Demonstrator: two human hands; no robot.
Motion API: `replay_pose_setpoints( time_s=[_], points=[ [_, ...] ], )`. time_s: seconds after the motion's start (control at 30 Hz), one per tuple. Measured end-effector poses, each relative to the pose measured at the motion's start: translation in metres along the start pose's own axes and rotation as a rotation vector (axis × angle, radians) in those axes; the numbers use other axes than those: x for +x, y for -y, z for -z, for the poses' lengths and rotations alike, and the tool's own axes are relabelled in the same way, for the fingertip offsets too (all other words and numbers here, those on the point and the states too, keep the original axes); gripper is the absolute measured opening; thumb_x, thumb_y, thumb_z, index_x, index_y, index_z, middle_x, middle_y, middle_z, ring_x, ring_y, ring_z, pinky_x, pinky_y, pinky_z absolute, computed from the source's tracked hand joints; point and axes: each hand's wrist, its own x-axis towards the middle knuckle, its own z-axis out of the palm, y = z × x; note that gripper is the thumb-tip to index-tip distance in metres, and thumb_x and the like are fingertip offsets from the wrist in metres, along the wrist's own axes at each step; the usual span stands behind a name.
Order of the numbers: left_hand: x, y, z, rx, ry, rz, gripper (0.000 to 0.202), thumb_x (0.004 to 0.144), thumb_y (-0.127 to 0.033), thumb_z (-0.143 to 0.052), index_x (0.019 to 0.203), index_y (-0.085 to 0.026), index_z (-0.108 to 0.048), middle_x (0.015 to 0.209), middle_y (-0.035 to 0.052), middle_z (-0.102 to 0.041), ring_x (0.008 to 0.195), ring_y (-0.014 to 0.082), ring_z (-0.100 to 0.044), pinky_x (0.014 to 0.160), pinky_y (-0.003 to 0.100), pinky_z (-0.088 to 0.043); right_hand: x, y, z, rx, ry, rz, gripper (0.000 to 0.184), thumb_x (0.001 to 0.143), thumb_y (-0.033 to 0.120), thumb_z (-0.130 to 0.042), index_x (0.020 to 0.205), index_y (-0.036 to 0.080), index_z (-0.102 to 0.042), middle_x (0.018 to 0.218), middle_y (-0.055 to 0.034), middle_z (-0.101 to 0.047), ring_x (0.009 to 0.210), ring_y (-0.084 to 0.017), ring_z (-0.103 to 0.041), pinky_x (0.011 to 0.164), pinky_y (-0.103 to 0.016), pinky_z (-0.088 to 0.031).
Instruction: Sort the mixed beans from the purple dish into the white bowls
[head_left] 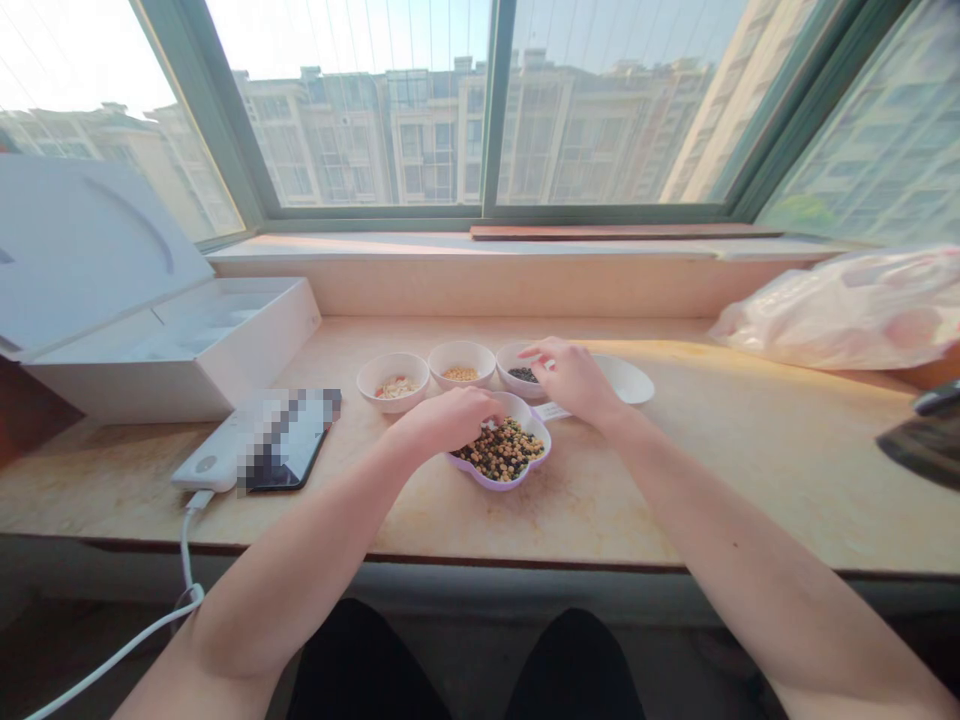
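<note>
The left hand (448, 420) hides part of the mixed beans (501, 452), so its grip cannot be told.

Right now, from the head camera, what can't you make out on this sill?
All in the head view:
- Phone: screen blurred by a pixelated patch.
- Bean dish: back part hidden by the left hand.
- Black-bean bowl: right side hidden by the right hand.
- White slip: partly hidden by the right hand, any print too small to read.
- Dark object: cut off by the right edge, so unidentifiable.
</note>
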Motion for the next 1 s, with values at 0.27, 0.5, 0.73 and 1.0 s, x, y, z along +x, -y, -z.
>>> replay_pose_setpoints(
  time_s=[0.27,0.5,0.73,1.0],
  points=[
    [0.001,0.012,0.003,-0.221,-0.376,-0.002,0.041,0.081,0.002,-0.051,0.108,-0.022,-0.071,0.097,0.0014,-0.071,0.088,0.0148,-0.067,0.083,0.027,-0.054,-0.002,0.010,0.000,0.152,-0.027,-0.019,0.029,0.085,0.003,-0.061,0.096,0.019,-0.082,0.103,-0.0073,-0.082,0.090,-0.022,-0.075,0.088,-0.035,-0.059],
    [-0.002,0.010,0.010,-0.137,-0.553,-0.020,0.037,0.087,0.001,-0.049,0.108,-0.022,-0.067,0.102,0.0025,-0.066,0.089,0.0133,-0.064,0.083,0.026,-0.052,-0.006,0.016,-0.001,0.231,0.046,-0.017,0.030,0.085,0.006,-0.059,0.099,0.019,-0.082,0.103,-0.0065,-0.083,0.090,-0.021,-0.075,0.088,-0.035,-0.058],
    [-0.001,0.010,0.009,-0.132,-0.566,-0.012,0.040,0.088,0.001,-0.048,0.115,-0.023,-0.064,0.104,0.0022,-0.065,0.089,0.0121,-0.064,0.083,0.025,-0.052,-0.005,0.017,0.001,0.227,0.042,-0.055,0.028,0.086,0.013,-0.059,0.100,0.020,-0.082,0.101,-0.0067,-0.082,0.082,-0.020,-0.074,0.083,-0.034,-0.058],
    [0.002,0.004,0.006,-0.237,-0.625,-0.036,0.025,0.092,-0.006,-0.057,0.110,-0.021,-0.065,0.101,0.0008,-0.066,0.087,0.0103,-0.064,0.083,0.024,-0.052,-0.010,0.034,0.009,0.712,0.473,-0.209,0.039,0.083,0.053,-0.075,0.080,0.015,-0.078,0.064,-0.0024,-0.068,0.050,-0.011,-0.057,0.047,-0.023,-0.045]
  ],
)
